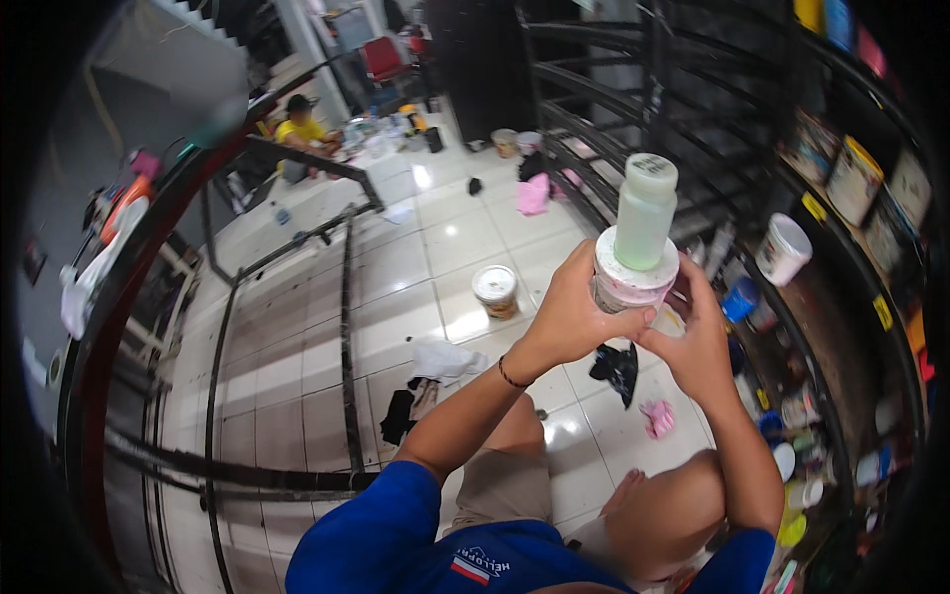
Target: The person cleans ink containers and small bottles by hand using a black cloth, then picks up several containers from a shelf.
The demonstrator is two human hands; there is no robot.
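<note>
Both my hands are raised in front of me around a white lidded tub [630, 288] with pinkish smears on its side. My left hand [577, 309] is wrapped round the tub's left side, its thumb pointing toward the right hand. From the right, my right hand [693, 332] grips the same tub with curled fingers. On top of its lid stands a translucent bottle [644, 220] with pale green liquid and a whitish cap, slightly tilted; neither hand touches it. The underside of the tub is hidden by my hands.
Black metal frames [348, 337] stand at left. A shelf of paint tubs and bottles runs along the right, with a white bucket [785, 249]. On the tiled floor are a lidded tub [495, 290], a white cloth [447, 362] and a black plastic bag [616, 374]. A person [300, 131] sits far off.
</note>
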